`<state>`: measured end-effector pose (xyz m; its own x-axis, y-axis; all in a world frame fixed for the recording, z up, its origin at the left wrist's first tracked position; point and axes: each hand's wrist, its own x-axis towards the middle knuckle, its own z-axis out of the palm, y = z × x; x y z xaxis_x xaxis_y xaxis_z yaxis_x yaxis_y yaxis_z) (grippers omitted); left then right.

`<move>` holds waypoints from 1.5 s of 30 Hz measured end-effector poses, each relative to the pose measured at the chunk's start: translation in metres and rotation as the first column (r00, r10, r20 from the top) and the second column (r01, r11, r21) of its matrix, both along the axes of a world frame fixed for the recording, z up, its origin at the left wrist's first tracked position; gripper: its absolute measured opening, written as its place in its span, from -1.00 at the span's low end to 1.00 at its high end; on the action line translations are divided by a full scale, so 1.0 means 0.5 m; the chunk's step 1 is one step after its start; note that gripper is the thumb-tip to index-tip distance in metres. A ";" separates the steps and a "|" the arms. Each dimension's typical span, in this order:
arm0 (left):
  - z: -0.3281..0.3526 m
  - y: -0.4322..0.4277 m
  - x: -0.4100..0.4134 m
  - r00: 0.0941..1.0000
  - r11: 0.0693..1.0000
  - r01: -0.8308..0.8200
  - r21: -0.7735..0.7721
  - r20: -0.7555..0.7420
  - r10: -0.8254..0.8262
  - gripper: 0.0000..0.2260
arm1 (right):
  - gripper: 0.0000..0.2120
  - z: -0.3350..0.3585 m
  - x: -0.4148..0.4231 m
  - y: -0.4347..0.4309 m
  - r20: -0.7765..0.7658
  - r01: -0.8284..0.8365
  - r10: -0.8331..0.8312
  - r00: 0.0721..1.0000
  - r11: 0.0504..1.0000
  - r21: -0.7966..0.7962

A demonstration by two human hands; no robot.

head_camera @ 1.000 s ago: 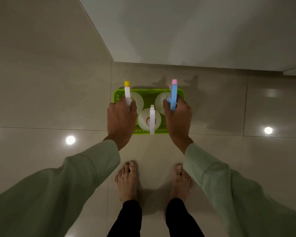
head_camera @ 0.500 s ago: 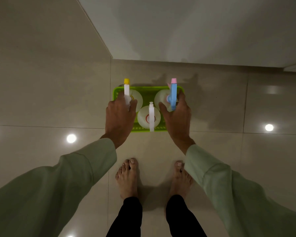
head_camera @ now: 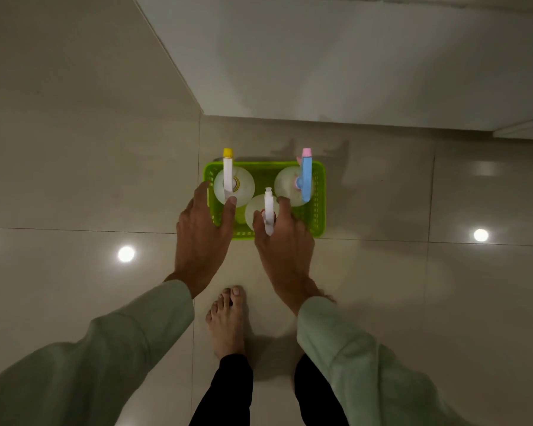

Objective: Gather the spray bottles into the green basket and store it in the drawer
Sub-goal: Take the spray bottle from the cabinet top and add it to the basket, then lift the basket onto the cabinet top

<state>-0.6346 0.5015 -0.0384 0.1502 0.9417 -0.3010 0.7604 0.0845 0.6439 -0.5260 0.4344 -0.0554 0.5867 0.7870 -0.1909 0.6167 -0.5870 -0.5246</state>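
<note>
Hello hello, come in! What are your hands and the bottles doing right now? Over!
Left hand open at basket's left edge. Right hand on middle spray bottle, grip unclear. Three bottles upright in green basket on floor. Nothing blocking.

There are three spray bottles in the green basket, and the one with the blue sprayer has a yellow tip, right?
Not quite. In the head view the green basket holds three spray bottles, but the blue sprayer has a pink tip. The yellow tip is on the white sprayer.

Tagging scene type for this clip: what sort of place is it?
Probably indoors in a home: glossy tiled floor reflecting ceiling lights, a bare foot, and a green basket of spray bottles on the floor by a pale wall.
</note>
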 end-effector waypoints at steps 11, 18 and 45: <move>-0.009 -0.008 -0.001 0.999 1.000 0.029 -0.004 -0.020 -0.029 -0.60 | -0.75 -0.022 0.013 0.006 0.096 -0.097 0.098 0.991 0.995 -0.014; -0.010 -0.009 -0.008 0.998 0.999 0.041 -0.015 -0.047 -0.042 -0.62 | -0.40 0.001 0.060 -0.043 0.022 -0.029 0.026 0.999 0.994 0.110; -0.200 0.067 -0.028 0.961 0.980 0.007 -0.200 -0.270 -0.062 -0.71 | -0.33 -0.198 0.214 -0.002 -0.454 0.256 -0.237 0.859 0.966 -0.020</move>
